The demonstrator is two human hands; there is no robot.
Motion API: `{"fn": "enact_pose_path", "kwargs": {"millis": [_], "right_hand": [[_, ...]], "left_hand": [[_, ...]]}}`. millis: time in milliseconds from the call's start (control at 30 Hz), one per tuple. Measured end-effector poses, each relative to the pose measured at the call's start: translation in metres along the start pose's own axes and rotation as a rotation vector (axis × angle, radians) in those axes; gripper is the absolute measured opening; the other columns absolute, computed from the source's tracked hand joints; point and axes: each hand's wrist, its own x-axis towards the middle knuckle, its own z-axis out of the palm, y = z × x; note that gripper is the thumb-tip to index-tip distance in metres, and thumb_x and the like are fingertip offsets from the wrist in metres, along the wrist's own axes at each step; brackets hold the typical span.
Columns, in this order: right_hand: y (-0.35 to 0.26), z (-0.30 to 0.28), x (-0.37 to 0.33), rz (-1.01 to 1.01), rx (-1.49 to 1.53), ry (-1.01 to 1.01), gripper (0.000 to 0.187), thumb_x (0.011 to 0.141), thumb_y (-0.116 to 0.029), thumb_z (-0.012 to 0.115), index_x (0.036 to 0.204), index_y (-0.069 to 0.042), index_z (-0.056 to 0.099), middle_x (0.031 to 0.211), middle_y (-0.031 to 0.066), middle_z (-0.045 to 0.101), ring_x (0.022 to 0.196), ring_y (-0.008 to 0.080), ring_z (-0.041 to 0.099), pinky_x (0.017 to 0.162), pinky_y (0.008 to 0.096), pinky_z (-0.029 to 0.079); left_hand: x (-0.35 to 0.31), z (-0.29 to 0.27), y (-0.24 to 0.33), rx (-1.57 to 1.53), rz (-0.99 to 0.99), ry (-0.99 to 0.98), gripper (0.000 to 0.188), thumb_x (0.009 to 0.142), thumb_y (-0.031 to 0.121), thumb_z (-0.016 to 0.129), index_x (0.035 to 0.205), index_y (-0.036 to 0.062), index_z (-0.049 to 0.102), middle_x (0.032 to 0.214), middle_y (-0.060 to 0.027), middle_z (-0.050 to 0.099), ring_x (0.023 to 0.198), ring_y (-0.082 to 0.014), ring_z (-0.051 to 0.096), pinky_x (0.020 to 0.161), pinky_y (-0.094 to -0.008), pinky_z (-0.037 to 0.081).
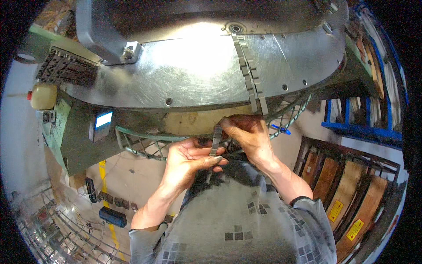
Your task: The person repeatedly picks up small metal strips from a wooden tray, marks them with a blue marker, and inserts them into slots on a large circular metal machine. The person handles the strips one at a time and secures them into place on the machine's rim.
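Note:
A short stack of small flat grey metal pieces (216, 140) is held upright between my two hands, in front of the machine's edge. My left hand (187, 160) pinches its lower end between thumb and fingers. At its upper end are the curled fingers of my right hand (251, 137), closed on the same stack. Just beyond my right hand, two rows of similar metal blocks (249, 72) run side by side across the shiny round metal table (198, 83). Their near ends overhang the rim, close to my right knuckles.
A green wire basket (151, 147) hangs below the table's rim. To the left are a small lit screen (103, 120) and a yellowish bottle (43, 97). A grey guard (103, 33) rises at back left. Wooden slats (347, 187) and blue racks (362, 132) stand on the right.

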Motion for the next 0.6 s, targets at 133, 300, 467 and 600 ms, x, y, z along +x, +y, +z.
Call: {"fn": "enact_pose_path", "kwargs": {"millis": [133,300,467,600], "right_hand": [[-0.0061,-0.0024,0.0008,0.057,-0.331,-0.150,0.030,0.088,-0.028,0.074,0.102,-0.002,0.075,0.093,0.0095,0.076,0.083,0.0154,0.069,0.077,0.0345,0.055],[-0.0036,0.0036,0.0006,0.072,-0.143,0.058,0.031,0.085,-0.030,0.076,0.097,-0.002,0.076,0.082,0.0078,0.074,0.072,0.0141,0.065,0.071,0.0340,0.054],[-0.0032,0.0035,0.0035,0.025,-0.352,-0.153,0.031,0.083,-0.031,0.078,0.091,-0.001,0.074,0.082,0.0064,0.073,0.074,0.0120,0.063,0.069,0.0321,0.052],[-0.0019,0.0070,0.0030,0.051,-0.062,-0.066,0.033,0.081,-0.031,0.079,0.092,0.000,0.073,0.083,0.0062,0.073,0.076,0.0132,0.064,0.072,0.0329,0.052]], "left_hand": [[-0.0015,-0.0035,-0.0029,0.006,-0.012,-0.002,0.030,0.083,-0.010,0.070,0.111,-0.0073,0.059,0.103,-0.0216,0.072,0.083,-0.0320,0.075,0.066,-0.0370,0.064],[-0.0071,-0.0016,-0.0038,-0.043,-0.030,0.054,0.024,0.080,-0.012,0.070,0.101,-0.0045,0.061,0.078,-0.0106,0.066,0.076,-0.0323,0.075,0.057,-0.0373,0.062],[-0.0079,-0.0026,-0.0014,-0.029,-0.040,0.004,0.025,0.081,-0.011,0.070,0.103,-0.0047,0.060,0.091,-0.0184,0.071,0.078,-0.0314,0.075,0.058,-0.0353,0.062],[-0.0095,-0.0020,-0.0024,-0.030,-0.053,0.075,0.025,0.079,-0.011,0.071,0.101,-0.0035,0.061,0.082,-0.0122,0.069,0.074,-0.0302,0.074,0.054,-0.0349,0.061]]}}
